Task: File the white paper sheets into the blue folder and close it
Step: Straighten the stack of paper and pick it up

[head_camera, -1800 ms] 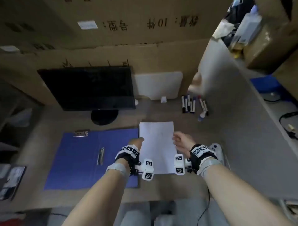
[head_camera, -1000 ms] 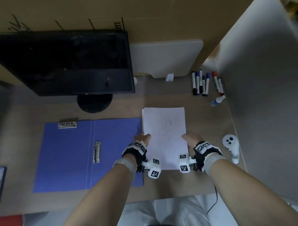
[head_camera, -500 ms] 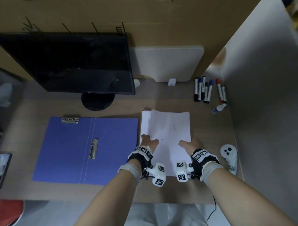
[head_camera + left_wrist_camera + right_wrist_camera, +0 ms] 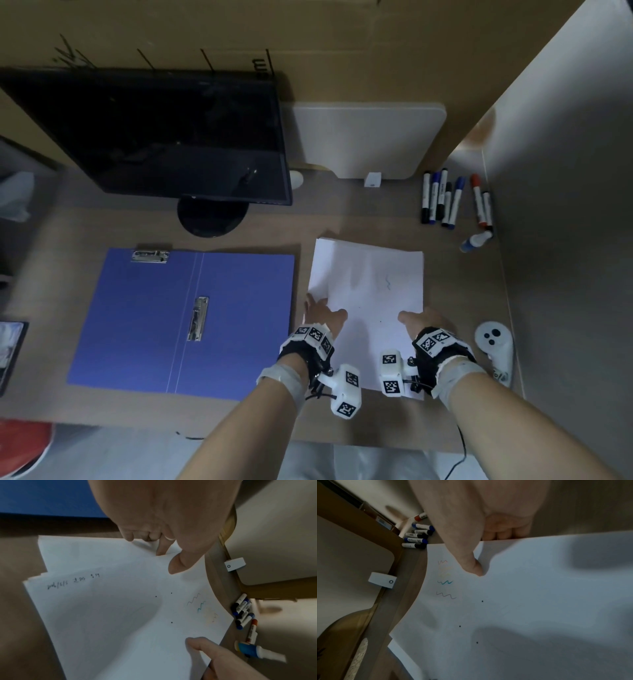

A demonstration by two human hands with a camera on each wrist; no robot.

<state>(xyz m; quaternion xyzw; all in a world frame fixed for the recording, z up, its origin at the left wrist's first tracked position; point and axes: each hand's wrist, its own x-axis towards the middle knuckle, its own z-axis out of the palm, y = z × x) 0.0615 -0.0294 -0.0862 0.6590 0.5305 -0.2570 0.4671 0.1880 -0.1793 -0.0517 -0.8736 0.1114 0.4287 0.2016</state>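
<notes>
The blue folder (image 4: 181, 322) lies open and flat on the desk at the left, a metal clip (image 4: 198, 318) on its spine and another (image 4: 150, 256) at its top edge. To its right is the stack of white paper sheets (image 4: 366, 301) (image 4: 120, 615) (image 4: 530, 608), slightly fanned. My left hand (image 4: 322, 317) (image 4: 164, 547) pinches the stack's left edge, thumb on top and fingers under. My right hand (image 4: 421, 320) (image 4: 479, 555) pinches the right edge the same way. The top sheet buckles between them.
A black monitor (image 4: 147, 137) stands at the back left, a white board (image 4: 366, 140) behind the paper. Several markers (image 4: 452, 202) and a small bottle (image 4: 476, 240) lie at the back right. A white controller (image 4: 495, 349) sits by my right wrist. A grey partition (image 4: 565, 205) walls the right.
Both hands have closed on the stack's side edges, and the sheets have shifted and fanned slightly. The head view has tilted down toward the desk.
</notes>
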